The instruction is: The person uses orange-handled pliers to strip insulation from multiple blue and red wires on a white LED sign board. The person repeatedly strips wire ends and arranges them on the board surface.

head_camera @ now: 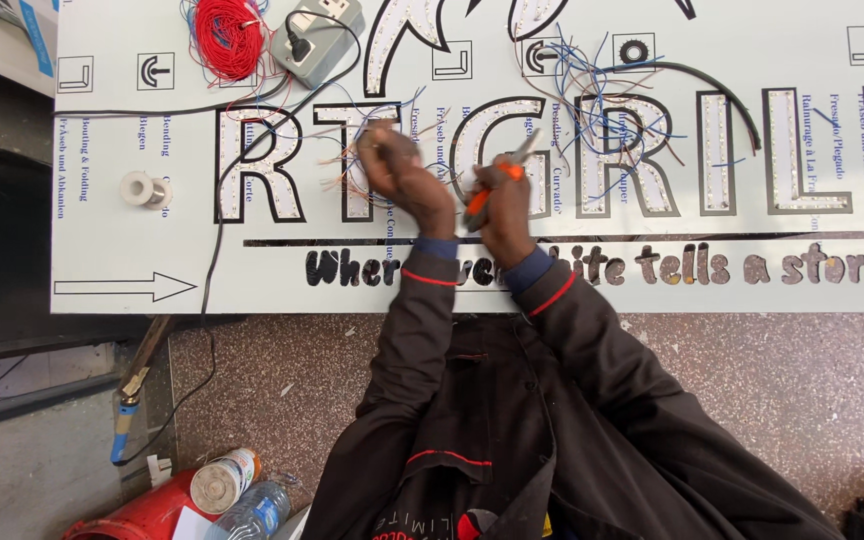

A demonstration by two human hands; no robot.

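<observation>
The left hand (404, 172) pinches a bunch of thin wires (344, 168) between thumb and fingers, its grip closed tight on them, just above the hollow letters (252, 165) cut into the white sign panel (512, 270). The right hand (504, 205) sits just beside it, its grip wrapped around the orange handles of a pair of pliers (497, 180); the metal nose points up and to the right, over the next letter. The two hands are near each other but not touching.

The wires in the left hand trail out to the left in red, blue and pale strands across the letter below. Further right, a looser tangle of blue wires (602, 110) lies over the letters, with a black cable (722, 90) curving past it. At the top of the panel lie a coil of red wire (228, 38) and, just beside it, a grey power adapter (317, 35). A small roll of tape (142, 188) stands near the panel's left edge.

The panel lies flat on the tabletop (752, 380), a speckled brown surface. Below its left corner, a red cylinder (147, 515), a can (222, 483) and a plastic bottle (252, 512) lie together on the floor.
</observation>
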